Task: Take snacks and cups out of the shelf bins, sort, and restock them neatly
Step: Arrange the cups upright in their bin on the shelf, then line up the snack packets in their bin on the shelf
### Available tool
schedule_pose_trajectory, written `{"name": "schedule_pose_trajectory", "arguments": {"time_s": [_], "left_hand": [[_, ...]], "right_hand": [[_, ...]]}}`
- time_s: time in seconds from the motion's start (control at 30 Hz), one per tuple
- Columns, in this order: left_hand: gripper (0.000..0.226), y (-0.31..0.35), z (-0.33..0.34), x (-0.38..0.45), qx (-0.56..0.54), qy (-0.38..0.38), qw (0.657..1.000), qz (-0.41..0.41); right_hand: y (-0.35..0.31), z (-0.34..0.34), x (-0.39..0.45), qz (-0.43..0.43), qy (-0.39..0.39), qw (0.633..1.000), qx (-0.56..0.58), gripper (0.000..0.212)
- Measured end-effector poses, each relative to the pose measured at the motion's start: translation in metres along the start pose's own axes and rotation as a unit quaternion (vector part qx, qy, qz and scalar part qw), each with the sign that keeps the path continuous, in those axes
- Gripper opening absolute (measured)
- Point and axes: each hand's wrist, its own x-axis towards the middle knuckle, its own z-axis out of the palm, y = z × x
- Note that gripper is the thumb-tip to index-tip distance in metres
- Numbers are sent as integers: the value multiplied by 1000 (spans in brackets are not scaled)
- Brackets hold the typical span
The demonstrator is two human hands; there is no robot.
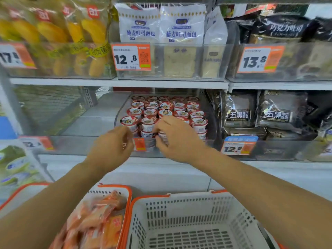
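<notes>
Two shelves: an upper one and a lower one, each lined with clear bins; two baskets stand below them.
Upper left bin: bags of yellow bread sticks (53, 33) behind a blurred price tag (16, 56).
Upper middle bin: white toast bread bags (161, 27) upright, with a price tag reading 12.8 (131, 57) on the bin front.
Upper right bin: black toast bags (280, 29) behind a tag reading 13.8 (260, 59).
Lower left bin (59, 112): clear walls, a blurred tag at its front.
Lower middle bin (212, 114): red-and-white lidded cups (165, 106) packed in rows, stacked in two layers at the front.
Left hand (111, 146): at the front left of the cup bin, fingers curled with thumb and fingertips close together; blur hides whether they pinch a cup.
Right hand (177, 137): over the front row of cups, fingers curled down onto a cup; the grip itself is hidden behind the hand, so I cannot tell whether it holds one.
Lower right bin: dark toast bags (280, 112) upright, a blue-topped tag reading 12.8 (239, 145) in front.
Left basket (125, 191): orange-rimmed, holding orange snack packets (97, 218).
Right basket (194, 221): white slotted plastic with an orange rim, just beside the left one, under the right forearm.
</notes>
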Motion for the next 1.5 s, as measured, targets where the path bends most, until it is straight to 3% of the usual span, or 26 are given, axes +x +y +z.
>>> {"name": "schedule_pose_trajectory", "arguments": {"time_s": [0.1, 0.2, 0.37, 0.47, 0.63, 0.73, 1.0, 1.13, 1.23, 1.3, 1.37, 1.43, 1.5], "left_hand": [[15, -37, 15, -55, 37, -141, 987, -75], [41, -71, 39, -114, 72, -295, 939, -162], [80, -91, 80, -213, 54, -366, 898, -239], [87, -97, 94, -253, 25, -394, 871, -291], [89, -86, 117, -268, 17, -409, 853, -324], [83, -82, 130, -265, 3, -393, 850, -350], [64, -64, 131, -265, -44, -387, 867, -309], [62, -58, 130, -239, -53, -430, 846, -311], [36, -65, 118, -209, -26, -345, 881, -322], [36, -71, 112, -191, 27, -282, 905, -316], [55, -77, 114, -179, 45, -267, 916, -296], [76, -78, 123, -172, 43, -302, 915, -265], [70, -76, 135, -166, 61, -321, 919, -222]], "right_hand": [[-39, 40, -28, 39, -121, 987, 101, 11], [-69, 101, -57, 72, -260, 954, 129, 16], [-100, 190, -120, 80, -323, 931, 151, 21], [-106, 214, -149, 84, -327, 930, 144, 31], [-112, 228, -161, 31, -377, 921, 95, 49], [-112, 228, -156, 23, -368, 926, 87, 51], [-91, 223, -186, 38, -267, 959, 88, 33], [-79, 217, -199, 62, -259, 962, 66, 28], [-80, 213, -180, 60, -269, 961, 35, 29], [-79, 211, -158, 68, -272, 958, 53, 30], [-79, 214, -138, 68, -330, 939, 66, 46], [-79, 222, -121, 57, -397, 916, 21, 78], [-80, 233, -113, 38, -477, 876, -57, 120]]}}
